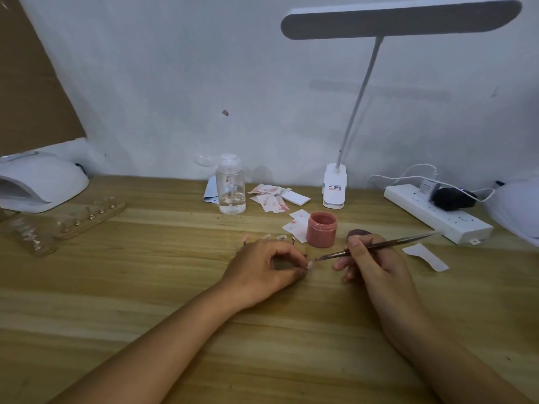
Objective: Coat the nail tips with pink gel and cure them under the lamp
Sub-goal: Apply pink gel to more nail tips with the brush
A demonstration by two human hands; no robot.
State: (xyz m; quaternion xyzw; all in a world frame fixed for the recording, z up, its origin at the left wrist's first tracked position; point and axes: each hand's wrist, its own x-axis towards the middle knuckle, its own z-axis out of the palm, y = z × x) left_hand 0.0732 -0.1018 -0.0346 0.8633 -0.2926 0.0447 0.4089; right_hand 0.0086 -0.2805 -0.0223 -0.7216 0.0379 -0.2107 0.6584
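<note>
The left hand (262, 269) is pinching a pale nail tip (309, 266) on the mid wooden desk (145, 287); the right hand (370, 263) is gripping a thin dark brush (402, 240), shaft slanting toward the right edge, bristles just beside the tip (contact unclear)

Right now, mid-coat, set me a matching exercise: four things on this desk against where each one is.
1 brush
2 nail tip
3 pink gel jar
4 power strip

A pinched by the left hand
B far right of the desk
C held in the right hand
D standing behind both hands

Pairs: 1-C, 2-A, 3-D, 4-B
</note>
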